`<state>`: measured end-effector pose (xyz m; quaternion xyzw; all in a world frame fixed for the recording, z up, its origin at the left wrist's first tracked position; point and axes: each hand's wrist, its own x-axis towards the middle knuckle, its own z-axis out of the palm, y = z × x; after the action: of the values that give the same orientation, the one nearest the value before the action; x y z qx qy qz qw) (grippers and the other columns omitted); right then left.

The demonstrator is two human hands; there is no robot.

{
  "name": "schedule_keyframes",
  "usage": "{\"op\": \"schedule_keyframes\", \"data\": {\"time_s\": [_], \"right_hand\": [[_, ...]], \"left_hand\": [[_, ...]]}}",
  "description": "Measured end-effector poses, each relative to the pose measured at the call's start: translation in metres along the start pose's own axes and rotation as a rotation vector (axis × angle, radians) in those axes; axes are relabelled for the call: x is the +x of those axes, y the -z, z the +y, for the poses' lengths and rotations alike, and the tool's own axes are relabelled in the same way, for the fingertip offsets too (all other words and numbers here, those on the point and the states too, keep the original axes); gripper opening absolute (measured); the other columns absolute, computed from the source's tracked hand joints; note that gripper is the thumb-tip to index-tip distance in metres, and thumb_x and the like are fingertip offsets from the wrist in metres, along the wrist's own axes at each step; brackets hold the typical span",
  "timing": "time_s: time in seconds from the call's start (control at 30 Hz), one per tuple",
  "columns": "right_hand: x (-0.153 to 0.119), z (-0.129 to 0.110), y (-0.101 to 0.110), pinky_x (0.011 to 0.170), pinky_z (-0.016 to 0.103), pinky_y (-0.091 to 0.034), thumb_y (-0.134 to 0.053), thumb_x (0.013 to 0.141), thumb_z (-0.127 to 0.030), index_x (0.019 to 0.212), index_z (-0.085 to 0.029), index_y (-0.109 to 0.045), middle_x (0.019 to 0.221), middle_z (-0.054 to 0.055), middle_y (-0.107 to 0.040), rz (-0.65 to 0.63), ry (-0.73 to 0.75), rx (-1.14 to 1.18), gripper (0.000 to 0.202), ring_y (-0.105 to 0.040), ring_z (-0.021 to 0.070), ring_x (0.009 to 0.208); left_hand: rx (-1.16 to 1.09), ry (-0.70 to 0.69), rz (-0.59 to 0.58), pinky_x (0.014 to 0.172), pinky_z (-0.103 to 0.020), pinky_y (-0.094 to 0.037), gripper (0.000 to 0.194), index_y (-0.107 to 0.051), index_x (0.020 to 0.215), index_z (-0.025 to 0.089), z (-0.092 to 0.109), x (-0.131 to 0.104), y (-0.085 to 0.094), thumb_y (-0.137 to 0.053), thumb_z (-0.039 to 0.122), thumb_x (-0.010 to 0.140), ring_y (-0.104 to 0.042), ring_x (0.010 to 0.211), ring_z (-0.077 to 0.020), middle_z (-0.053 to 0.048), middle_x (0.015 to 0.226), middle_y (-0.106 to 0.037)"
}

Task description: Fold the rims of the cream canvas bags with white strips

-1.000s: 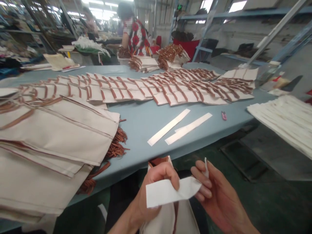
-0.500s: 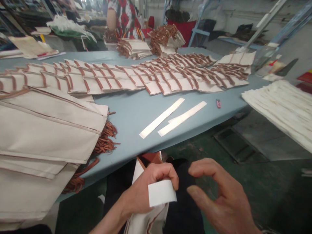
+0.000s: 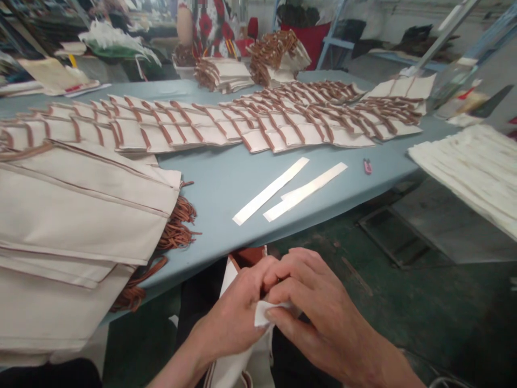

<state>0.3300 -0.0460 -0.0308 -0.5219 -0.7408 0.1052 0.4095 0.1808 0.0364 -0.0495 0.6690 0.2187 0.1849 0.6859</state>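
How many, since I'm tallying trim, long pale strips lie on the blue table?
2 in plain view: the left strip and the right strip, nearer the pink tool. A pale corner jutting from the right one may be a third, mostly hidden.

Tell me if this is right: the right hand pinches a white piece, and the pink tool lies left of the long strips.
In the head view, the pink tool lies right of the long strips, not left. The right hand pinches a white piece.
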Motion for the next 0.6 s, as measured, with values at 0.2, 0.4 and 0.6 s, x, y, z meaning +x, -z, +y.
{"op": "schedule_keyframes", "data": {"time_s": [0.2,0.4,0.6], "right_hand": [[-0.023,0.004,0.000,0.052,0.024,-0.041,-0.065,0.098,-0.034,0.074,-0.024,-0.061,0.058,-0.006,-0.056,0.170,-0.485,0.315,0.026,-0.051,0.0121,0.050],[-0.039,0.003,-0.043,0.044,0.022,-0.028,-0.066,0.091,-0.057,0.069,-0.021,-0.058,0.055,-0.006,-0.044,0.026,-0.886,0.713,0.043,-0.036,0.0100,0.048],[-0.054,-0.005,-0.081,0.045,0.020,-0.029,-0.060,0.093,-0.071,0.080,-0.020,-0.056,0.059,-0.008,-0.041,-0.041,-1.037,0.965,0.053,-0.034,0.0085,0.049]], "left_hand": [[0.067,0.280,0.175,0.058,-0.022,-0.032,0.033,-0.051,0.089,0.021,-0.010,-0.027,0.018,-0.059,0.052,0.096,-0.035,0.060,-0.0121,0.008,0.065,-0.043],[0.299,0.352,0.193,0.069,-0.027,-0.041,0.062,-0.061,0.074,0.018,-0.017,-0.065,0.050,-0.027,0.060,0.105,-0.049,0.072,-0.0181,-0.002,0.074,-0.058],[0.530,0.510,-0.023,0.061,-0.023,-0.036,0.023,-0.062,0.075,0.017,-0.001,-0.072,0.073,-0.053,0.031,0.091,-0.047,0.068,-0.0147,0.003,0.069,-0.051]]}}
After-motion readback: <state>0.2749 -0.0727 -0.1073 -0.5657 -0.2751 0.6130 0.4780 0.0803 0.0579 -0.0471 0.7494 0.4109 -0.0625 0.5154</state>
